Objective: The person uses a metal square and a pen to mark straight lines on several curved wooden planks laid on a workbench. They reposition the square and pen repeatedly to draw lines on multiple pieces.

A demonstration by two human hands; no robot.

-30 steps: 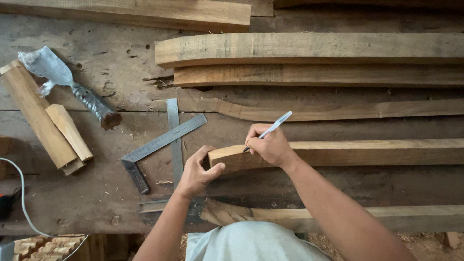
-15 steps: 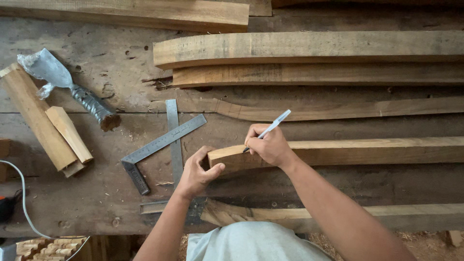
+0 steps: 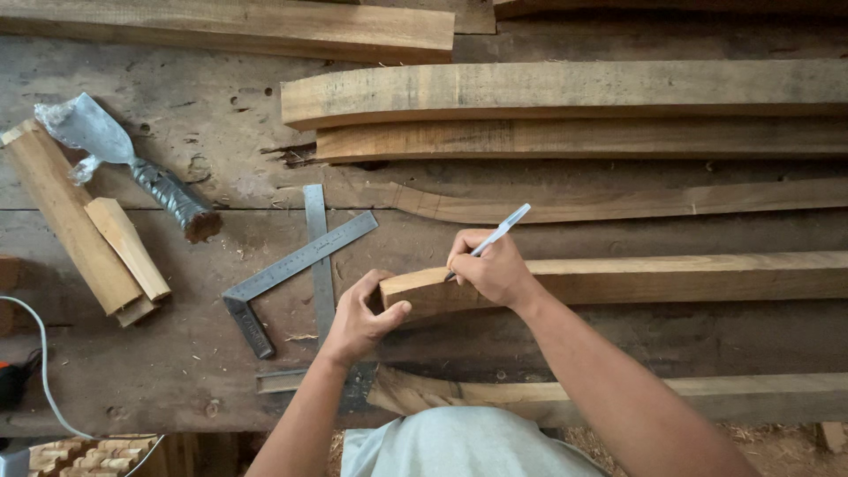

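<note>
While marking, keep left hand clamped on long pale wooden slat end (worktop centre); right hand pinching slim white pen, angled toward one o'clock, steady.

Worn, pitted grey plank workbench, sawdust-strewn floor below, soft daylight.

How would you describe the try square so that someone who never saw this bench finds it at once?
On the worn wooden bench, look just left of the left hand. The try square lies flat there, its steel blade slanting up to the right over a plain steel ruler. Only it has a thick dark stock at its lower end.
</note>
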